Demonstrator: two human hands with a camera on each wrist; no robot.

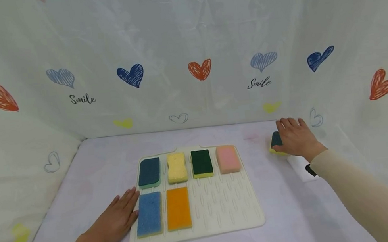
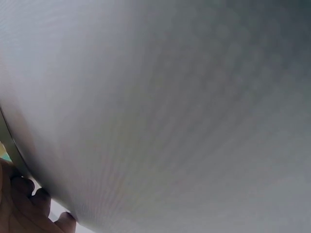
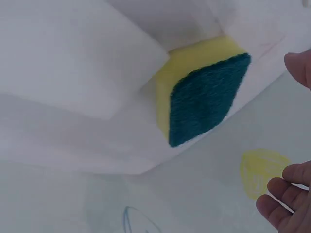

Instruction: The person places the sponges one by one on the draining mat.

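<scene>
My left hand (image 1: 116,217) lies flat at the left edge of a cream ribbed tray (image 1: 225,209), fingertips against its rim. Dark blue (image 1: 149,172), yellow notched (image 1: 176,167), dark green-topped (image 1: 201,162) and pink (image 1: 228,158) sponges form the tray's back row. In front lie a blue sponge (image 1: 148,214) and an orange sponge (image 1: 178,208). Off to the right, my right hand (image 1: 296,137) hovers with spread fingers over a green-and-yellow sponge (image 3: 209,102). The right wrist view shows a gap between that sponge and the fingers (image 3: 279,194).
Beneath my right wrist lies a white sheet or cloth (image 1: 301,168), beside the green-and-yellow sponge. A white curtain (image 1: 170,40) printed with hearts encloses the table (image 1: 105,159) at the back and sides. The left wrist view is mostly a blurred pale surface.
</scene>
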